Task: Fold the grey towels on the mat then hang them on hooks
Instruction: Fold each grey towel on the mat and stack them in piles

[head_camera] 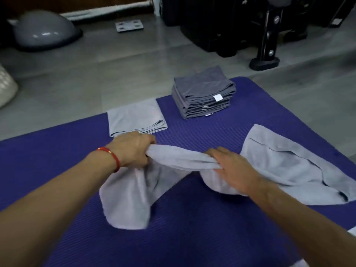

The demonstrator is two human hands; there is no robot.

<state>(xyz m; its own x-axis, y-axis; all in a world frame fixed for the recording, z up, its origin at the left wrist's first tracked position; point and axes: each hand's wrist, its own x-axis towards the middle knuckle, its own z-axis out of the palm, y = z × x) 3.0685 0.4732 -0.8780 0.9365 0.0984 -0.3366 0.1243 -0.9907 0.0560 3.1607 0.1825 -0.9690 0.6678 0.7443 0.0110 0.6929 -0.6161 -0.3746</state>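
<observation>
A light grey towel [134,195] is bunched and stretched between my hands above the purple mat [192,228]. My left hand [134,149], with a red string at the wrist, grips its left end. My right hand [235,168] grips its right end, fingers curled over the cloth. The towel's loose part droops onto the mat below my left hand. A crumpled light grey towel [289,164] lies flat to the right. One folded light grey towel [134,116] sits at the mat's far left edge. A stack of several folded dark grey towels [204,93] stands behind.
Grey floor tiles surround the mat. A grey half-dome ball [44,29] sits at the back left, a small grey plate [129,25] on the floor behind. Black equipment with a stand foot [264,61] fills the back right. A white woven object [5,87] is at the left edge.
</observation>
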